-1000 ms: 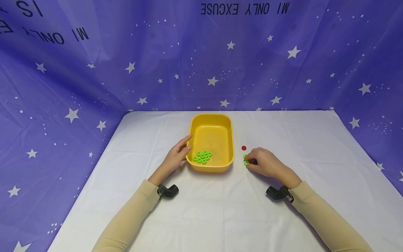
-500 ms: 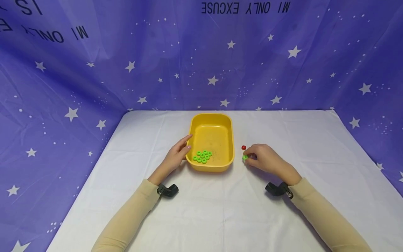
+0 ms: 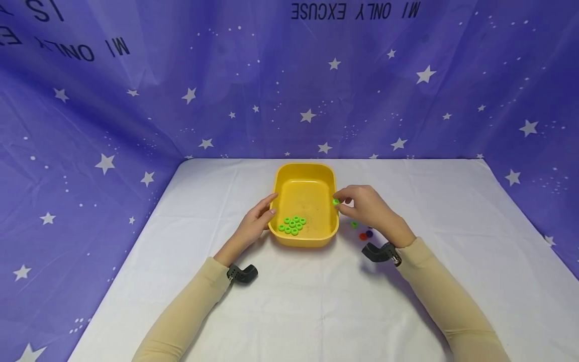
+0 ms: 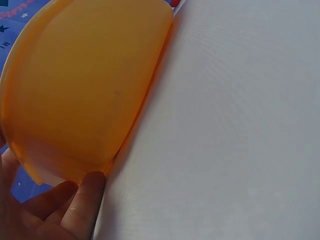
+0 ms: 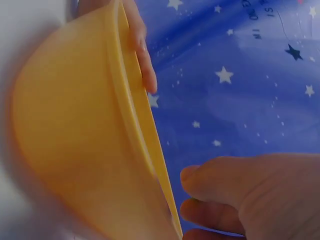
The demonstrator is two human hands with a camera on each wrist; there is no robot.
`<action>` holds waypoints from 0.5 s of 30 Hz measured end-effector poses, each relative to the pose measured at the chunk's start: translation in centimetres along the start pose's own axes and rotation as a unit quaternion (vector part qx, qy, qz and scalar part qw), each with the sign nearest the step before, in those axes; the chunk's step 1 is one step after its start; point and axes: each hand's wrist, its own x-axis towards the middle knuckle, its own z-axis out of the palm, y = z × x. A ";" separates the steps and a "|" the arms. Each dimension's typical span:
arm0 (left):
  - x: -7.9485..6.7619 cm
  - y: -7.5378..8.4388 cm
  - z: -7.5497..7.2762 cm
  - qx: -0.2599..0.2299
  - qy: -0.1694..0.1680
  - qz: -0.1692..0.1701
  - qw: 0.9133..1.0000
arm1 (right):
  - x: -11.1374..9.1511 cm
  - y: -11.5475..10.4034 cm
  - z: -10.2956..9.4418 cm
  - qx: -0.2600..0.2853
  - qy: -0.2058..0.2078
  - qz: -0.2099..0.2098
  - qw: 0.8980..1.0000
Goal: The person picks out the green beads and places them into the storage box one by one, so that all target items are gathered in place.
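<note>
A yellow tub (image 3: 304, 242) stands on the white cloth, with several green ring-shaped beads (image 3: 292, 224) in its near left part. My left hand (image 3: 254, 221) holds the tub's left side. Its thumb and index finger lie at the rim; in the left wrist view other fingers (image 4: 86, 200) touch the outer wall. At the right rim, my right hand (image 3: 365, 203) pinches a green bead (image 3: 335, 202) between thumb and fingers. In the right wrist view the right hand (image 5: 250, 195) appears beside the rim, its bead hidden.
Beneath the right forearm lie another green bead (image 3: 354, 224), an orange bead (image 3: 363, 237) and a purple bead (image 3: 369, 234). Black wrist cameras (image 3: 244, 274) sit on both wrists. Purple starry fabric (image 3: 307, 90) hangs behind the table.
My right hand has picked up a green bead from the cloth and carried it up and left to the tub's right rim. The left hand stays put. Orange and purple beads have come into sight.
</note>
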 end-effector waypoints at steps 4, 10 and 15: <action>0.0 0.0 -0.1 0.001 -0.002 -0.003 1.000 | 1.4 -1.5 0.9 -0.007 -0.020 -0.002 1.000; -0.1 0.1 -0.1 0.000 -0.001 -0.008 1.000 | 3.4 -3.0 2.5 -0.013 -0.058 -0.006 0.998; -0.1 0.0 -0.1 0.001 -0.004 -0.002 1.000 | 4.3 -3.9 3.8 -0.027 -0.085 -0.010 0.996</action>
